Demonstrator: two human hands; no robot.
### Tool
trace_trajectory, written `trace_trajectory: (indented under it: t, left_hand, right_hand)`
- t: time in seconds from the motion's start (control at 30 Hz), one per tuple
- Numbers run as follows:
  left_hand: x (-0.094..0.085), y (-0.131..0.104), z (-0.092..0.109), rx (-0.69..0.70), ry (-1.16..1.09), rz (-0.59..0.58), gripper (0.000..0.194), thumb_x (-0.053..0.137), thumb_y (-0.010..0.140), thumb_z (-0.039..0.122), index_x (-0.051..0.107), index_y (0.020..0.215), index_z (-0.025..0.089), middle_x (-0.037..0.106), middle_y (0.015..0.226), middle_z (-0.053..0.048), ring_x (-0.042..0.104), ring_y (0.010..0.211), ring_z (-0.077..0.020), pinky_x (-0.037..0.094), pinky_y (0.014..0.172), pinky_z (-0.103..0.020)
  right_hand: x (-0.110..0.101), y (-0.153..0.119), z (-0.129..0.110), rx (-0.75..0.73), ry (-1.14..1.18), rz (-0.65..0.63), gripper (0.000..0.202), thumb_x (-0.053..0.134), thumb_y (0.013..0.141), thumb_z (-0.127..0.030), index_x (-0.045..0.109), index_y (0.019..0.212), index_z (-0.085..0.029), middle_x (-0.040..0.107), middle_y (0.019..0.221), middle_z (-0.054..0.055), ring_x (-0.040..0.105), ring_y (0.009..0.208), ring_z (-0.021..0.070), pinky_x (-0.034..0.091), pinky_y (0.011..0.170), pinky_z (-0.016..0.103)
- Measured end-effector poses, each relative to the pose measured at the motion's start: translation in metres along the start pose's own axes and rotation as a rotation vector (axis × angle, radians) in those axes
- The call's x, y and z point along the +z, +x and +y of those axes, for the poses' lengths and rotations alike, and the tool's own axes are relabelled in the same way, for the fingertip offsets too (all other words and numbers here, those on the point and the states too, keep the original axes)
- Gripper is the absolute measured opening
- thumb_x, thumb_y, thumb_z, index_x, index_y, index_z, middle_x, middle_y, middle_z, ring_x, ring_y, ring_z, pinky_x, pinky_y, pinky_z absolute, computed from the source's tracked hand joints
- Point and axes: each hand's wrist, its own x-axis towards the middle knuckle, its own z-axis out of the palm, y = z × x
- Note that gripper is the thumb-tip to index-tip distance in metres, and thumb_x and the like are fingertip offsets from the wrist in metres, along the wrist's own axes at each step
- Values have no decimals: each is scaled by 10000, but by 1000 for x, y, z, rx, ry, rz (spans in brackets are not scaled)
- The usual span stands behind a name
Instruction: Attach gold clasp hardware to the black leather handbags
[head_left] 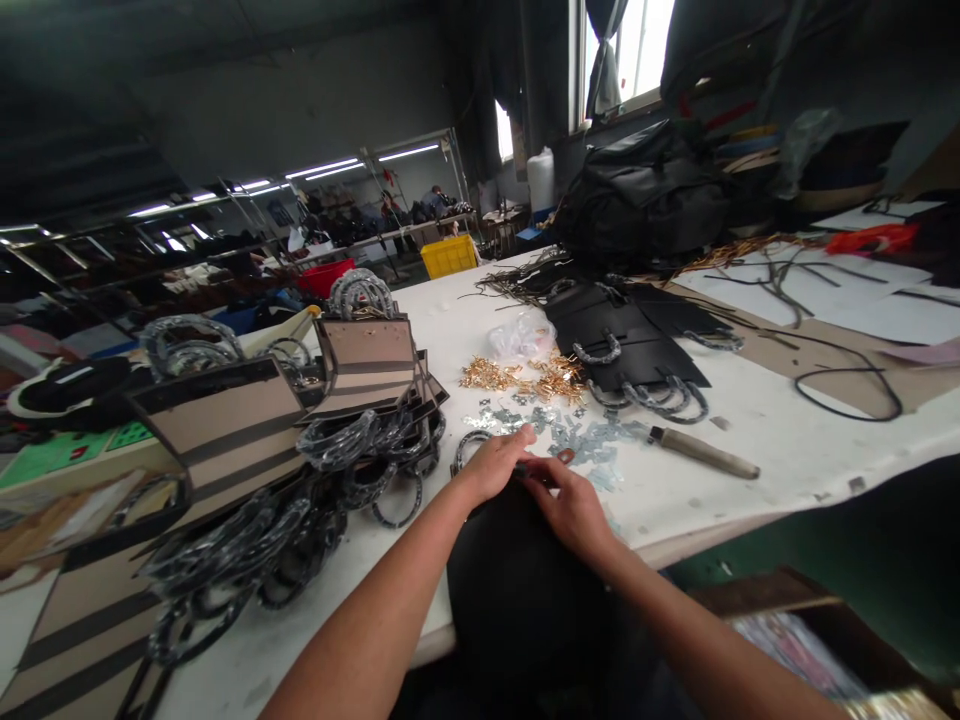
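Observation:
A black bag panel (pixel 517 580) lies at the near table edge, reaching down towards my body. My left hand (pixel 495 468) grips its far edge, fingers pressed together there. Close beside it, my right hand (pixel 576 508) pinches the same edge between thumb and fingers. Any small part between the fingertips is hidden. A plastic-wrapped loop handle (pixel 466 446) shows just behind my left hand. Past my hands lie scattered flat silvery metal plates (pixel 581 440), and behind these a heap of gold-coloured metal pieces (pixel 555 378).
Beige panels with dark stripes and wrapped handles (pixel 240 430) are piled at left. Farther right lie black panels with handles (pixel 622 340) and a tool with a pale, thick handle (pixel 705 452). A clear plastic bag (pixel 521 337) sits behind the gold pieces. Below right stands an open box (pixel 795 600).

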Motion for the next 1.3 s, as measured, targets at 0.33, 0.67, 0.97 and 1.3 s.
trace_trajectory:
  t: [0.33,0.67,0.97,1.3]
  left_hand:
    - [21,-40,-33,6,534,175,401,729,830,379,661,1178,192,735,1136,-142,640,1135,-362,476,973,-454]
    - [19,-23,-34,-126,492,117,539,825,686,456,571,1109,240,747,1038,-77,717,958,-323,502,776,-361]
    - [19,-25,-29,-129,448,112,449,791,714,372,544,1072,262,738,1025,-34,714,951,-273,478,785,-322]
    - [18,-36,-1,-40,454,141,345,752,753,257,509,996,278,643,809,42,638,744,-214,366,644,-298]
  right_hand:
    - [-31,24,11,161,106,-143,324,684,856,-453,756,1057,-210,713,765,4,634,670,180,498,652,301]
    - [-35,14,4,-80,-268,-158,246,608,913,-305,772,1088,-255,773,935,21,669,729,180,501,703,290]
    - [-40,12,2,-8,-312,-207,272,605,884,-284,783,1081,-225,779,891,23,696,768,200,487,730,298]
    - [-42,12,-15,-90,-443,-193,251,596,900,-219,779,1066,-261,799,983,24,726,863,215,474,785,297]
